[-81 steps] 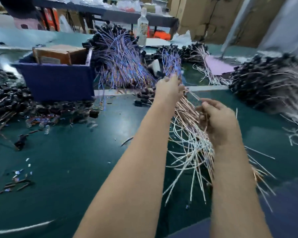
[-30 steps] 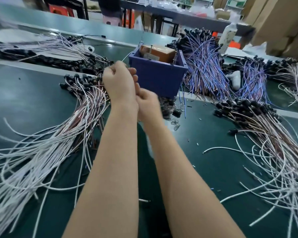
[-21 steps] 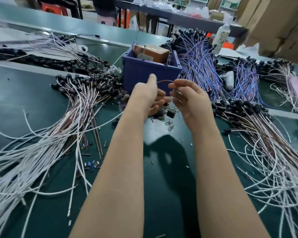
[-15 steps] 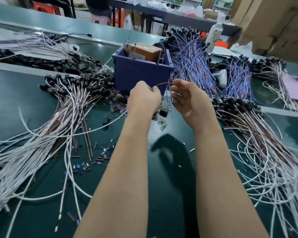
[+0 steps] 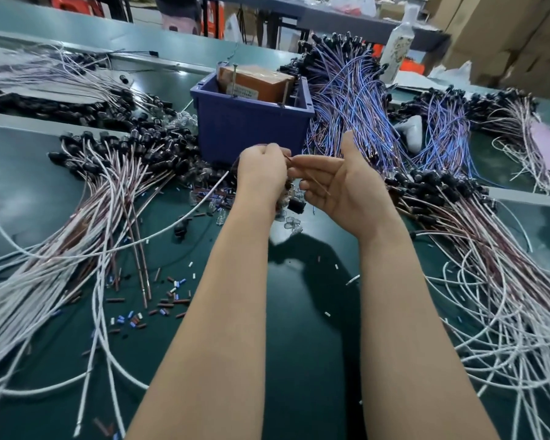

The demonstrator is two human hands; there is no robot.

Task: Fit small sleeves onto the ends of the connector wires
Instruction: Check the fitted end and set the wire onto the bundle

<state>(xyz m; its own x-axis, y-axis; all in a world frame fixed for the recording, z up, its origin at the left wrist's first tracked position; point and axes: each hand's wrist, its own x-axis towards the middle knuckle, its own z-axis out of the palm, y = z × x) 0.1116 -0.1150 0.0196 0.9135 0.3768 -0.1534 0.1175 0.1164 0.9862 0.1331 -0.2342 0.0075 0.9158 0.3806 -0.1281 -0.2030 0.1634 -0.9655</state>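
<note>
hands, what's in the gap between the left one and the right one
In the head view, a thin brown wire bridges the gap: the left hand pinches it, and it runs across the fingers of the right hand.

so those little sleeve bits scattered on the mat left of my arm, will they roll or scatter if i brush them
Probably very light: the sleeve bits are tiny short tubes, so a brushing arm would likely scatter them. Being round, they may roll on the smooth green mat, though probably not far. Picking one likely needs a fingertip pinch.
</note>
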